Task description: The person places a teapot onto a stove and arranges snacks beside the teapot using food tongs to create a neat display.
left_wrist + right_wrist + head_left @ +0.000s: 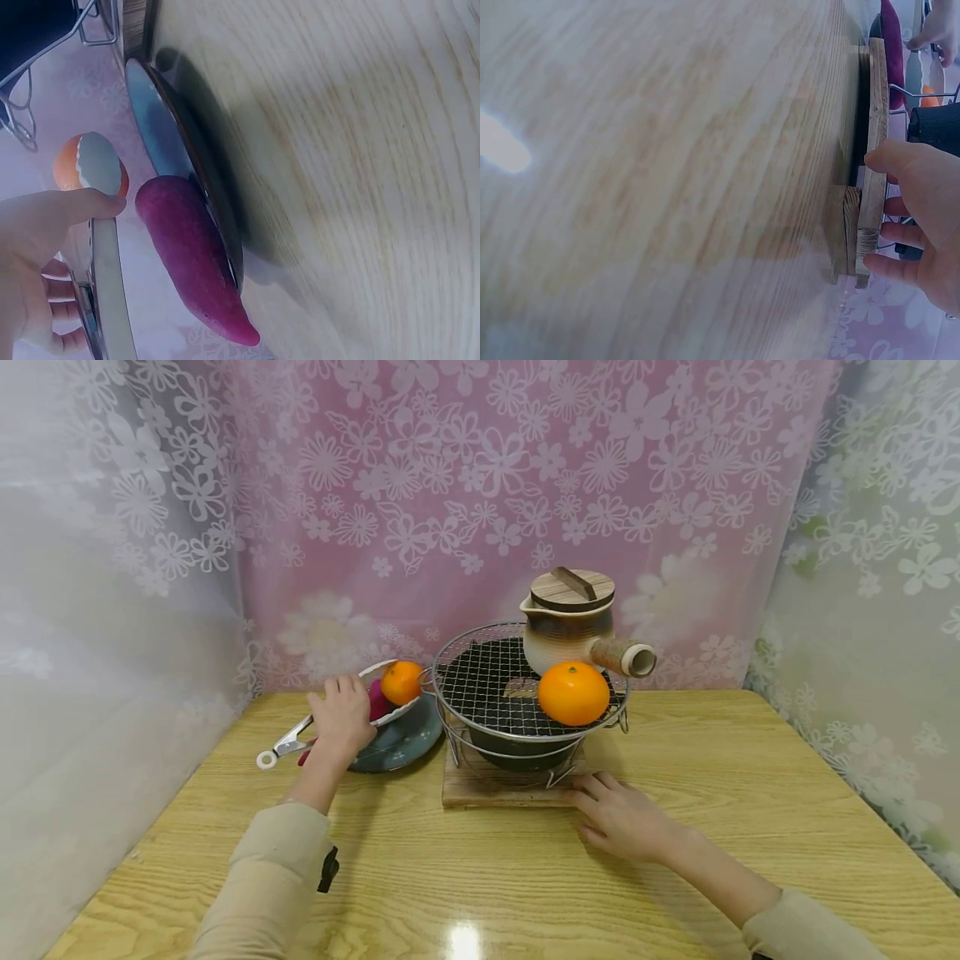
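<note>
My left hand (342, 714) grips a pair of tongs (294, 741) with metal handles and pale scalloped tips. Between those tips sits an orange (401, 682), held over a blue-grey plate (401, 742). In the left wrist view a purple sweet potato (191, 255) lies on the plate, its pointed end past the rim. My right hand (624, 818) touches the front right part of a wooden board (491, 793), fingers extended. On that board stands a dark round stove with a wire grill (487, 693) on top.
The grill carries a second orange (573, 693) at its front right. Behind it is a clay teapot (566, 639) with a wooden lid and a side handle jutting right. Patterned curtains (450, 485) hang around the wooden table (720, 760).
</note>
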